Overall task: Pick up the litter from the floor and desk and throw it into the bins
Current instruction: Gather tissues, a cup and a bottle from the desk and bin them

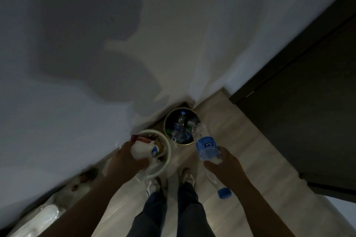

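Observation:
Two round bins stand on the floor against the wall. The pale bin [168, 157] on the left holds paper and packaging. The dark bin [167, 121] on the right holds several plastic bottles. My left hand [127, 161] grips a crumpled white paper wad [141, 150] right over the pale bin. My right hand [223, 165] grips a crushed clear plastic bottle [207, 145] with a blue label; its base points toward the dark bin and its blue cap [224, 193] hangs below my hand.
My two shoes [169, 181] stand on the light wooden floor just before the bins. A dark door or cabinet [300, 106] rises on the right. White plastic items [44, 215] lie along the wall at lower left. The scene is dim.

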